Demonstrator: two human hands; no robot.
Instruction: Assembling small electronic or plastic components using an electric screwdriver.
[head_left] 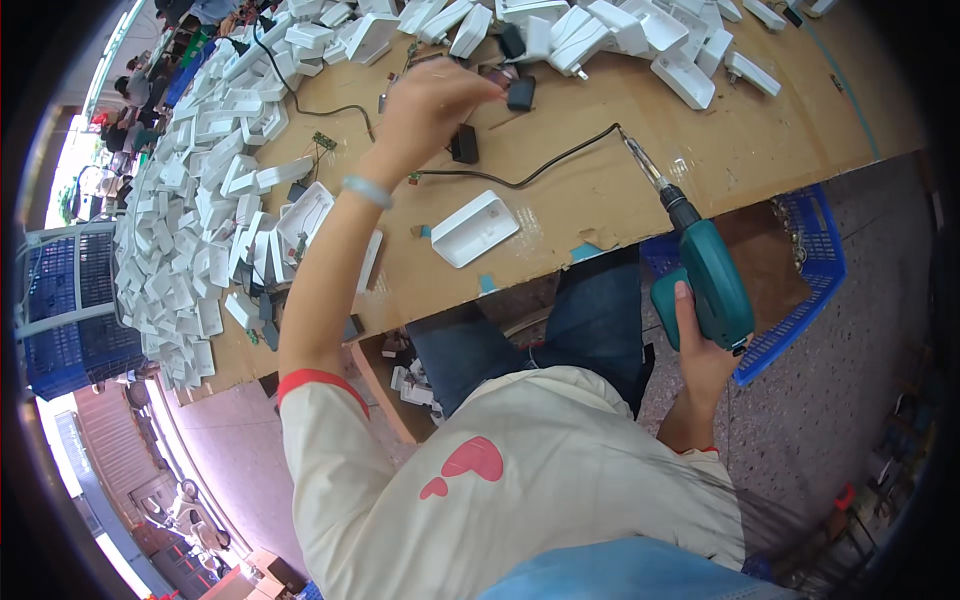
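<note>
My right hand wraps around the handle of a green pistol-shaped electric tool, which looks like a soldering gun. Its slim metal tip points up and left over the table edge, meeting the end of a black cable. Farther left, my left hand reaches over the table with fingers pinched together. Its fingertips are right beside a small black block; what they grip, if anything, is hidden. Below that hand sits another black block. An open white plastic shell lies nearer to me.
White plastic shells lie heaped along the table's left and far sides. A small green circuit board rests left of my left forearm. Under the cardboard-covered table are a blue basket at right and a carton of white pieces.
</note>
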